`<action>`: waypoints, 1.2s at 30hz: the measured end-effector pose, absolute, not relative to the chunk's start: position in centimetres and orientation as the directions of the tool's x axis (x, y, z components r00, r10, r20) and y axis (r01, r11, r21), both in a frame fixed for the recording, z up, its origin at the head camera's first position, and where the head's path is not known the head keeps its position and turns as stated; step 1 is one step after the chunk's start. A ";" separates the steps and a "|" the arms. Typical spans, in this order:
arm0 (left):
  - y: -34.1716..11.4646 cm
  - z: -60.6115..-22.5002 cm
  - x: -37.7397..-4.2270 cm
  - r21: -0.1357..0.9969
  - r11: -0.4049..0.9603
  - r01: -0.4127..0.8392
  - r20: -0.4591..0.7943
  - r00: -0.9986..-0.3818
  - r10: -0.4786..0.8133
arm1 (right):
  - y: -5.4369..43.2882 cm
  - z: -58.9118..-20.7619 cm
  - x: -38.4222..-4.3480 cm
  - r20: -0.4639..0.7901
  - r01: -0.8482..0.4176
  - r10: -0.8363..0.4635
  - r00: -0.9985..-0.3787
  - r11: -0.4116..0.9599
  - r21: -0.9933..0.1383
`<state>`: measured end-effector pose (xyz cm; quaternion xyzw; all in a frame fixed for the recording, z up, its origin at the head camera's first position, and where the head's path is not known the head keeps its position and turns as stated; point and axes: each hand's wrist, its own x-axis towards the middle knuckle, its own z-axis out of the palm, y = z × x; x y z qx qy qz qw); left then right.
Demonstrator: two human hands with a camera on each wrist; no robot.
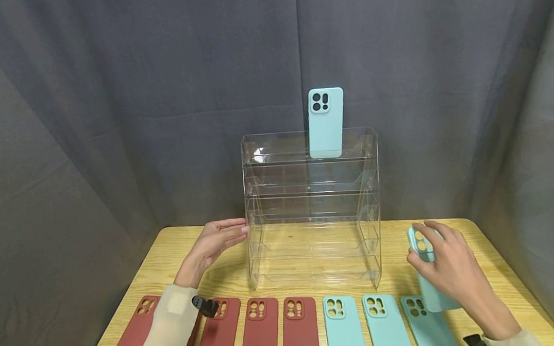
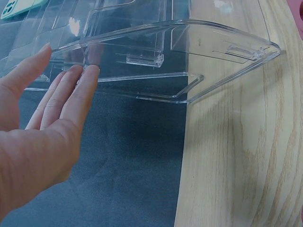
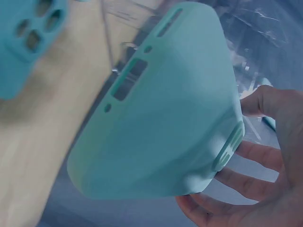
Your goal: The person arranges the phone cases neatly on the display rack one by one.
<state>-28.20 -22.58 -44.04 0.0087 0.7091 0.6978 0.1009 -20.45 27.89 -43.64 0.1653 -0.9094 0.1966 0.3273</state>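
Note:
My right hand (image 1: 449,260) pinches a light-teal phone case (image 3: 161,109) by its camera end, tilted above the table at the right. My left hand (image 1: 213,245) is beside the clear acrylic tiered rack (image 1: 312,216), straight fingertips touching its left side panel. In the left wrist view the fingers (image 2: 78,97) lie along the clear panel. Another teal phone case (image 1: 327,123) stands upright in the rack's top tier, right of centre.
Along the table's front edge lie several red phone cases (image 1: 260,329) at left and teal phone cases (image 1: 346,331) at right. Beneath everything is a light wood table (image 1: 186,236). Grey curtains (image 1: 192,86) hang behind and at both sides.

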 end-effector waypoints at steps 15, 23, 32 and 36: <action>-23.3 -44.2 -28.6 0.990 0.040 -0.133 -0.138 -0.978 0.159 | 22.5 -37.5 -22.1 0.777 -0.494 -0.070 -0.626 0.806 -0.326; -23.6 -44.1 -28.6 0.989 0.042 -0.139 -0.144 -0.977 0.156 | 18.6 -34.7 -23.9 0.820 -0.566 -0.047 -0.570 0.747 -0.350; -23.5 -44.3 -28.7 0.990 0.047 -0.134 -0.140 -0.978 0.155 | 14.8 -31.1 -26.3 0.885 -0.632 0.012 -0.465 0.695 -0.342; -23.4 -44.3 -28.6 0.989 0.042 -0.138 -0.143 -0.977 0.157 | 13.4 -29.2 -27.2 0.911 -0.650 0.028 -0.411 0.691 -0.315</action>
